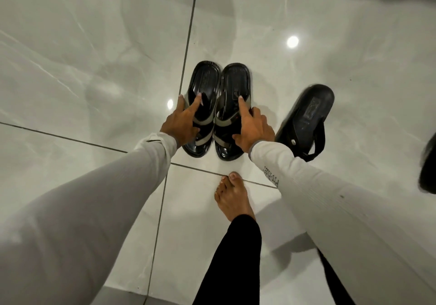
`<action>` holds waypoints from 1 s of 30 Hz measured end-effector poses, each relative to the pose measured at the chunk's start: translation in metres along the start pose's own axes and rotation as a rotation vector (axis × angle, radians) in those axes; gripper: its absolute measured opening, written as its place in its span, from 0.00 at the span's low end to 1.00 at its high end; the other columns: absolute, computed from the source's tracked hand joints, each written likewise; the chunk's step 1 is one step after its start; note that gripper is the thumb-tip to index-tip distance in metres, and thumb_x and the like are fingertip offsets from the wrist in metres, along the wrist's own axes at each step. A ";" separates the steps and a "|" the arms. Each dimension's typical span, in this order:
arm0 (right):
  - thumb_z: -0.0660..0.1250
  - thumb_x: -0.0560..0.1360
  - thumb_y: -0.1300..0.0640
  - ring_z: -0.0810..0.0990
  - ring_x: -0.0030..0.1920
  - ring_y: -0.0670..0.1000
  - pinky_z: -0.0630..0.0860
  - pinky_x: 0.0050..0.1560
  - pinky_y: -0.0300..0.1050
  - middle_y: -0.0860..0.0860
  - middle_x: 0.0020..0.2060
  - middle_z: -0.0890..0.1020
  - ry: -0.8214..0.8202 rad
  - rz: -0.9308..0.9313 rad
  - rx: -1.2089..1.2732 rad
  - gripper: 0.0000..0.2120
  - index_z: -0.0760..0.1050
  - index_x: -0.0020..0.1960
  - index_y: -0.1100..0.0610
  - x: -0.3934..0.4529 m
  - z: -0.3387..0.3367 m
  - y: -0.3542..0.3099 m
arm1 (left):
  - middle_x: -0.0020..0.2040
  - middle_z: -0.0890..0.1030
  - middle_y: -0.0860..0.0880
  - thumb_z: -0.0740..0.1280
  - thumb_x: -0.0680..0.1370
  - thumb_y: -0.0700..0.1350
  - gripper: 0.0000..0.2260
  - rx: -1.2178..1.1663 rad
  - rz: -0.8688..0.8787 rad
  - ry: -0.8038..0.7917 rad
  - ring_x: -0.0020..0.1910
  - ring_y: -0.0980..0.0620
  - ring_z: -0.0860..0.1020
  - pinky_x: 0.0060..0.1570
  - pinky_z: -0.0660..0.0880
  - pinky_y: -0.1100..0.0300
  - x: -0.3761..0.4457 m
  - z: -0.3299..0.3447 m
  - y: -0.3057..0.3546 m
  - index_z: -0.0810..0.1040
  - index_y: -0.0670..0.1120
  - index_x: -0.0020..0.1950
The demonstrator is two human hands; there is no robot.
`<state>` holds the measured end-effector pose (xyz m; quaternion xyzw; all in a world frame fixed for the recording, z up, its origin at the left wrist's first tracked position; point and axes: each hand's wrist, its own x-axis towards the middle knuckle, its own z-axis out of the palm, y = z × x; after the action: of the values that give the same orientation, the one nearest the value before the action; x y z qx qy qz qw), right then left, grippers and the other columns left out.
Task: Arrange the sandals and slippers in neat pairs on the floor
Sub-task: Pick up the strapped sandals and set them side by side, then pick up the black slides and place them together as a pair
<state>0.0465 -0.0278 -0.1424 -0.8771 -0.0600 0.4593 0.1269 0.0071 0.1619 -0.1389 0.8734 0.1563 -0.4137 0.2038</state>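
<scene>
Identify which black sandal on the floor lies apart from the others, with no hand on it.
The plain black flip-flop on the right, lying at an angle. The two grey-strapped sandals sit side by side, the left hand and right hand on them.

Dim overhead light, two round glare spots on glossy floor (94, 57), soft shadows, wide-angle edge distortion

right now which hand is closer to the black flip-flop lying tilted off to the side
Right. The right hand rests on the right grey-strapped sandal, directly beside the black flip-flop. The left hand is on the left grey-strapped sandal, one sandal farther away.
</scene>
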 end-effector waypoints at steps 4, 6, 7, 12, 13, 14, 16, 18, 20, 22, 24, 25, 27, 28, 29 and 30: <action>0.72 0.73 0.52 0.71 0.66 0.62 0.72 0.61 0.59 0.59 0.71 0.67 0.065 -0.044 -0.001 0.49 0.42 0.81 0.50 -0.032 -0.009 0.021 | 0.81 0.47 0.37 0.70 0.75 0.39 0.43 0.055 -0.093 0.110 0.70 0.30 0.69 0.63 0.73 0.35 -0.020 0.004 0.022 0.46 0.54 0.81; 0.69 0.74 0.51 0.70 0.66 0.62 0.72 0.60 0.58 0.59 0.71 0.67 0.157 -0.069 -0.033 0.44 0.45 0.81 0.51 -0.047 -0.019 0.047 | 0.81 0.51 0.37 0.67 0.77 0.42 0.39 0.125 -0.072 0.194 0.71 0.31 0.68 0.59 0.74 0.33 -0.029 0.010 0.047 0.49 0.53 0.81; 0.68 0.75 0.52 0.70 0.66 0.62 0.71 0.61 0.58 0.59 0.72 0.66 0.209 -0.067 -0.031 0.41 0.48 0.80 0.52 -0.053 -0.026 0.066 | 0.80 0.54 0.37 0.66 0.77 0.43 0.36 0.157 -0.042 0.225 0.70 0.31 0.68 0.59 0.73 0.34 -0.031 0.014 0.065 0.51 0.52 0.81; 0.66 0.74 0.55 0.70 0.65 0.64 0.71 0.61 0.58 0.59 0.71 0.67 0.336 0.120 -0.016 0.35 0.58 0.78 0.53 -0.067 -0.064 0.193 | 0.75 0.67 0.38 0.66 0.76 0.46 0.28 0.238 0.200 0.237 0.63 0.34 0.74 0.52 0.75 0.40 -0.029 0.057 0.179 0.67 0.47 0.75; 0.66 0.74 0.56 0.70 0.65 0.64 0.70 0.61 0.58 0.59 0.71 0.67 0.339 0.184 -0.031 0.33 0.59 0.77 0.53 -0.068 -0.071 0.221 | 0.74 0.67 0.39 0.66 0.76 0.46 0.26 0.242 0.238 0.205 0.63 0.35 0.74 0.53 0.75 0.41 -0.027 0.067 0.201 0.68 0.46 0.74; 0.65 0.74 0.56 0.70 0.65 0.64 0.70 0.61 0.58 0.58 0.70 0.67 0.341 0.244 -0.060 0.32 0.59 0.76 0.52 -0.071 -0.080 0.253 | 0.73 0.68 0.39 0.66 0.76 0.46 0.25 0.253 0.272 0.168 0.63 0.35 0.73 0.54 0.74 0.42 -0.025 0.079 0.226 0.70 0.45 0.73; 0.66 0.73 0.56 0.71 0.65 0.65 0.70 0.60 0.59 0.59 0.70 0.68 0.338 0.339 -0.126 0.32 0.60 0.75 0.53 -0.074 -0.098 0.314 | 0.70 0.70 0.39 0.66 0.76 0.47 0.24 0.314 0.313 0.112 0.62 0.37 0.73 0.56 0.73 0.44 -0.020 0.101 0.267 0.70 0.45 0.72; 0.68 0.73 0.56 0.71 0.65 0.66 0.72 0.60 0.62 0.61 0.70 0.67 0.303 0.428 -0.153 0.33 0.60 0.74 0.54 -0.074 -0.118 0.370 | 0.67 0.73 0.40 0.67 0.75 0.48 0.25 0.410 0.292 0.068 0.63 0.37 0.73 0.58 0.72 0.44 -0.015 0.122 0.293 0.69 0.46 0.71; 0.69 0.73 0.56 0.72 0.66 0.67 0.72 0.61 0.64 0.61 0.71 0.66 0.220 0.519 -0.143 0.34 0.58 0.75 0.55 -0.074 -0.136 0.420 | 0.66 0.75 0.40 0.69 0.75 0.46 0.29 0.480 0.220 0.043 0.63 0.37 0.74 0.61 0.71 0.41 -0.010 0.141 0.307 0.65 0.46 0.74; 0.69 0.73 0.57 0.74 0.64 0.68 0.73 0.61 0.62 0.63 0.69 0.69 0.075 0.546 -0.173 0.35 0.58 0.75 0.56 -0.075 -0.147 0.453 | 0.63 0.77 0.39 0.68 0.75 0.42 0.31 0.507 0.183 0.075 0.60 0.36 0.77 0.60 0.71 0.39 -0.008 0.151 0.310 0.61 0.45 0.75; 0.70 0.74 0.59 0.76 0.62 0.69 0.75 0.60 0.60 0.65 0.66 0.72 -0.030 0.496 -0.192 0.31 0.62 0.73 0.58 -0.076 -0.150 0.464 | 0.59 0.81 0.38 0.67 0.75 0.41 0.32 0.526 0.192 0.109 0.55 0.35 0.81 0.59 0.73 0.38 -0.007 0.153 0.308 0.58 0.43 0.76; 0.70 0.74 0.60 0.76 0.61 0.69 0.76 0.60 0.60 0.66 0.65 0.72 -0.038 0.471 -0.185 0.29 0.65 0.72 0.59 -0.075 -0.149 0.465 | 0.57 0.82 0.37 0.67 0.76 0.41 0.31 0.516 0.200 0.116 0.52 0.35 0.82 0.59 0.74 0.38 -0.006 0.151 0.306 0.57 0.43 0.77; 0.69 0.73 0.62 0.77 0.60 0.69 0.76 0.60 0.59 0.66 0.63 0.73 -0.003 0.429 -0.141 0.25 0.68 0.69 0.60 -0.072 -0.143 0.456 | 0.55 0.83 0.36 0.65 0.78 0.41 0.29 0.492 0.216 0.130 0.50 0.34 0.82 0.58 0.75 0.39 -0.007 0.147 0.302 0.57 0.42 0.77; 0.68 0.73 0.63 0.77 0.59 0.69 0.77 0.60 0.59 0.66 0.63 0.73 0.014 0.408 -0.108 0.24 0.69 0.68 0.60 -0.070 -0.139 0.447 | 0.55 0.83 0.36 0.64 0.78 0.40 0.29 0.473 0.225 0.132 0.50 0.34 0.82 0.58 0.75 0.40 -0.009 0.146 0.299 0.57 0.41 0.77; 0.68 0.73 0.63 0.77 0.60 0.69 0.77 0.60 0.58 0.66 0.63 0.73 0.027 0.385 -0.068 0.23 0.69 0.67 0.61 -0.067 -0.134 0.435 | 0.55 0.83 0.35 0.63 0.78 0.40 0.28 0.458 0.234 0.133 0.50 0.34 0.82 0.57 0.75 0.41 -0.010 0.144 0.296 0.57 0.41 0.77; 0.67 0.73 0.64 0.76 0.60 0.69 0.76 0.61 0.58 0.67 0.63 0.73 0.037 0.361 -0.031 0.23 0.69 0.67 0.61 -0.063 -0.128 0.422 | 0.55 0.82 0.35 0.63 0.78 0.40 0.28 0.443 0.241 0.131 0.50 0.34 0.82 0.56 0.74 0.41 -0.012 0.141 0.294 0.58 0.41 0.77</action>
<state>0.1105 -0.4688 -0.1396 -0.8837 0.0937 0.4576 0.0301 0.0363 -0.1634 -0.1439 0.9341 -0.0305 -0.3530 0.0450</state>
